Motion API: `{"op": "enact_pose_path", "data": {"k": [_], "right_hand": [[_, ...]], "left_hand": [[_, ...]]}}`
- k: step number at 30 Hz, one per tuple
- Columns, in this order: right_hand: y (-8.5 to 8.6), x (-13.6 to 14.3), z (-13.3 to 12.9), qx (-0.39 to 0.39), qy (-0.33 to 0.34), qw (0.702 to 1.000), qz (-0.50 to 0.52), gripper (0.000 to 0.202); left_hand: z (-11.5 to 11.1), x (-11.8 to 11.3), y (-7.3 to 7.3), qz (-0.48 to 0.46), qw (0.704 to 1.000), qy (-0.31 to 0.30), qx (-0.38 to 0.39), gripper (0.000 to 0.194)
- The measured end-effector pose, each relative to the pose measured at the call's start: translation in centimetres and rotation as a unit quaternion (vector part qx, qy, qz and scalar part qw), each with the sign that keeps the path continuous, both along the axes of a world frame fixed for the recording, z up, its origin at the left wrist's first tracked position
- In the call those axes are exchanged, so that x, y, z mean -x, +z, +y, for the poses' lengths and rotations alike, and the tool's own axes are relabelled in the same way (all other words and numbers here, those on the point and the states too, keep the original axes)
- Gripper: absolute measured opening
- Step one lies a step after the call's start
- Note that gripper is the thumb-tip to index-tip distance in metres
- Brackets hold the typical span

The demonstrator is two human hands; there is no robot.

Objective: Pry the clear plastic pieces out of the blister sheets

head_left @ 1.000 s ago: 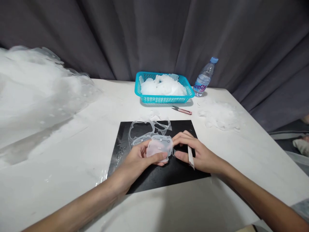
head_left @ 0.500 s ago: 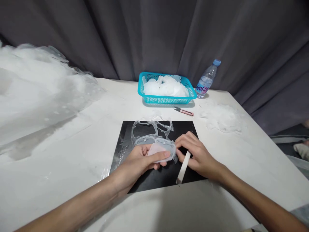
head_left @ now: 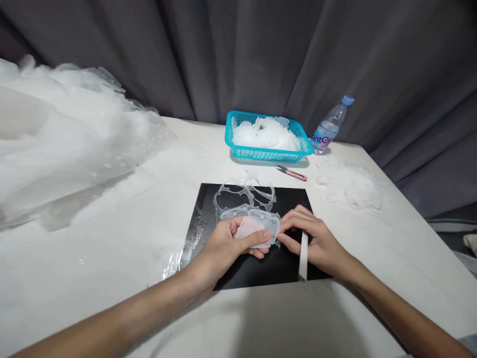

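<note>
Over a black mat, my left hand grips a translucent rounded piece, its thumb across the front. A clear sheet with rounded cut-out openings extends behind that piece. My right hand is closed, its thumb and forefinger pinched at the piece's right edge. A pale flat stick is tucked in the same hand and points down toward me. What the right fingertips pinch is too small to make out.
A blue basket of white translucent pieces stands at the back, with a water bottle beside it. Small pink-handled snips lie in front. A large translucent pile covers the left; thin clear scraps lie right.
The view has shifted, so the basket, mat and hands appear farther right. The stick in my right hand has swung more upright. My left hand keeps its grip.
</note>
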State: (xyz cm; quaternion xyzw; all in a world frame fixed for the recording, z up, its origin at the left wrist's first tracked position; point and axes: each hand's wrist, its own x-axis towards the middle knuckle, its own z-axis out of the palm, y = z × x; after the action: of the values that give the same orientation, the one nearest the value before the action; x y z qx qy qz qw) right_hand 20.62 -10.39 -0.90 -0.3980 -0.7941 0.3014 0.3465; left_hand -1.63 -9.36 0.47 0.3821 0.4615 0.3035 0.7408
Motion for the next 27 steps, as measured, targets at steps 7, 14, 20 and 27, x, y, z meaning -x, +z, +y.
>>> {"op": "enact_pose_path", "data": {"k": [7, 14, 20, 27], "right_hand": [[-0.9, -0.9, 2.3, -0.075, -0.137, 0.984, -0.082, 0.015], [1.0, -3.2, 2.1, 0.091, -0.001, 0.995, -0.052, 0.025], [1.1, -1.8, 2.0, 0.146, 0.046, 0.986, -0.060, 0.019], [1.3, -1.1, 1.4, 0.185, 0.051, 0.981, -0.035, 0.013]], "left_hand": [[-0.3, 0.0, 1.4, 0.000, 0.996, -0.074, 0.044, 0.037], [1.4, 1.1, -0.3, 0.097, 0.987, -0.123, -0.043, 0.035], [1.3, 1.6, -1.0, 0.106, 0.980, -0.141, -0.093, 0.034], [1.5, 1.6, 0.2, 0.125, 0.983, -0.095, -0.094, 0.031]]}}
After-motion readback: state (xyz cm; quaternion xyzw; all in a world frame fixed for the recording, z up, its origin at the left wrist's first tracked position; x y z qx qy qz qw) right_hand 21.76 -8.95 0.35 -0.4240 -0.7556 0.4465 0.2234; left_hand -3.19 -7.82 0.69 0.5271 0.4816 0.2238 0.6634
